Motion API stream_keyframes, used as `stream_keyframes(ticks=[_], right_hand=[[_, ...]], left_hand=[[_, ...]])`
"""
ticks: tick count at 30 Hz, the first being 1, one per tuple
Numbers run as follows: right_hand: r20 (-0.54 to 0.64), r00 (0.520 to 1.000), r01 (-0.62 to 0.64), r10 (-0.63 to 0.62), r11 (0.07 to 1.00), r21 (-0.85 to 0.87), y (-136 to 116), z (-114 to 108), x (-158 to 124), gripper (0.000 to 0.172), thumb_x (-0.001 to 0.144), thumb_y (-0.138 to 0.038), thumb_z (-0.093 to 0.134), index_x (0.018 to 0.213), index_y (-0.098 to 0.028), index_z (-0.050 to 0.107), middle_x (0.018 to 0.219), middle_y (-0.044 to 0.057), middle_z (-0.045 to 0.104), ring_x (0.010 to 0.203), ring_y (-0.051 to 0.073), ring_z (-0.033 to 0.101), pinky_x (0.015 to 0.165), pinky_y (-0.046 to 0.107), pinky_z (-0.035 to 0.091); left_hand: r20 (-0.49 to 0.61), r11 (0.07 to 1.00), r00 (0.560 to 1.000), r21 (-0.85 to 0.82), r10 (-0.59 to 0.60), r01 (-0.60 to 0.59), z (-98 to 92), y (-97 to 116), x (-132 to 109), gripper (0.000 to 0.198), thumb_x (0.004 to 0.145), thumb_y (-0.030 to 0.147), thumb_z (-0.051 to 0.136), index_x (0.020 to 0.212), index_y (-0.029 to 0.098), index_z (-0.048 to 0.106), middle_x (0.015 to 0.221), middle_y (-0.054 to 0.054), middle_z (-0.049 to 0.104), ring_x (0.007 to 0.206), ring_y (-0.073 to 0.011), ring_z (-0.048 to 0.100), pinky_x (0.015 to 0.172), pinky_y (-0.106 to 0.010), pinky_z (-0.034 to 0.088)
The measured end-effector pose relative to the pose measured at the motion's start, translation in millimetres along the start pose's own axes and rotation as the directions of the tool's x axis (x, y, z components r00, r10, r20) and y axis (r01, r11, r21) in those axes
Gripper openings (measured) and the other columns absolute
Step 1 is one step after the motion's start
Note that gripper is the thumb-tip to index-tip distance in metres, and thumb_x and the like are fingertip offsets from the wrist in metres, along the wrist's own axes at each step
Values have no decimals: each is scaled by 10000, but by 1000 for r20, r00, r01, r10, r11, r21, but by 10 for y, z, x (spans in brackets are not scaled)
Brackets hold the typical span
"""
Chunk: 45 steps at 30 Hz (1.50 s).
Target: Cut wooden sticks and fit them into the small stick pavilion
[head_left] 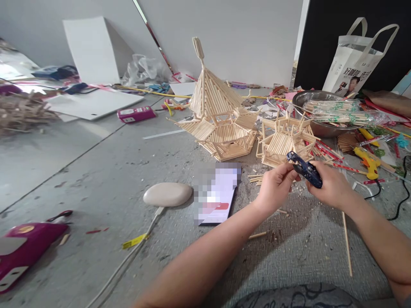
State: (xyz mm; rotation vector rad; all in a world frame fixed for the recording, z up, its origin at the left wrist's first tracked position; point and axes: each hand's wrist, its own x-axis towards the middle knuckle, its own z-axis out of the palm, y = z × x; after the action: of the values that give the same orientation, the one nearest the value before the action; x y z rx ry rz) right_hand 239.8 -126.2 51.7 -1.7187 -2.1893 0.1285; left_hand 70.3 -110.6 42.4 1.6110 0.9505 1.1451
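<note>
My right hand (332, 184) is wrapped round a dark blue hand tool (307, 170) that looks like pliers or snips, its curved end pointing up and left. My left hand (278, 184) is closed in a pinch at the tool's jaws; whatever is between the fingertips is too small to make out. Just beyond the hands stands a low frame of thin wooden sticks (282, 143). Left of it is a taller stick-built model (224, 132) with a pointed roof. Short cut sticks (256, 179) lie on the floor beside my left hand.
A lit phone (221, 192) and a beige oval device (167, 194) with a cable lie to the left. Purple power strips (136, 114) sit further off. At right are a yellow glue gun (369, 163), a metal bowl (300, 100) of packaged sticks and a paper bag (356, 64). A long stick (347, 246) lies near my right forearm.
</note>
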Motion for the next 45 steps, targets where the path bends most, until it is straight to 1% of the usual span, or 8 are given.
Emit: stream_keyframes(ticks=[5,9,15,22,29,35,42,45], right_hand=[[-3,1000,18,-18,1000,-24,-16,6,-14,393,720,-278,502,1102,-187,494,948,100,645,822,259,606,617,337,420],[-29,999,35,-37,998,-48,-13,-1,-17,379,715,-274,503,1086,-196,504,927,89,648,795,245,604,599,320,404],[-7,1000,28,-29,993,-114,-12,-40,-9,339,709,-292,504,1033,-196,519,864,75,646,748,240,598,564,302,355],[-9,1000,28,-29,993,-114,-16,-37,-4,322,697,-289,494,1004,-192,507,825,66,642,717,227,586,555,291,325],[-24,1000,4,-8,990,-141,-25,-18,-14,328,687,-294,497,996,-186,504,802,71,646,682,229,590,533,292,316],[-36,999,1,-6,987,-159,-10,-1,-23,265,688,-301,494,934,-205,514,745,42,645,602,191,569,506,276,283],[-7,999,-32,31,993,-116,-8,17,-21,272,684,-313,483,930,-200,511,755,51,659,637,215,600,523,279,302],[-18,999,-44,42,994,-102,-15,40,-26,246,687,-315,481,906,-208,512,736,46,656,618,210,597,517,274,303]], left_hand=[[-8,997,999,64,53,-52,-10,-10,-3,184,822,257,455,716,152,560,614,-1,606,426,-44,451,417,-168,376],[-6,989,996,123,84,-82,-27,-8,-5,194,825,257,464,702,149,568,594,-2,606,437,-50,463,423,-171,382],[21,988,996,127,81,-83,-47,-34,11,189,817,246,470,693,144,569,531,6,585,424,-56,477,425,-177,385],[66,990,995,108,80,-87,-43,-7,13,150,805,190,456,699,142,551,630,-7,638,452,-50,535,454,-171,414],[64,971,991,202,120,-130,-52,51,-4,165,808,207,465,695,151,571,512,21,592,479,-77,570,491,-193,435],[74,963,991,236,114,-129,-56,48,-12,177,824,216,454,699,157,566,495,26,608,441,-76,576,487,-190,457],[105,974,989,190,107,-125,-50,52,-15,156,827,206,452,718,150,549,641,-7,676,460,-71,603,468,-174,451],[112,977,989,184,92,-111,-57,47,-10,141,823,201,451,737,149,551,670,-13,685,465,-73,606,476,-181,458]])
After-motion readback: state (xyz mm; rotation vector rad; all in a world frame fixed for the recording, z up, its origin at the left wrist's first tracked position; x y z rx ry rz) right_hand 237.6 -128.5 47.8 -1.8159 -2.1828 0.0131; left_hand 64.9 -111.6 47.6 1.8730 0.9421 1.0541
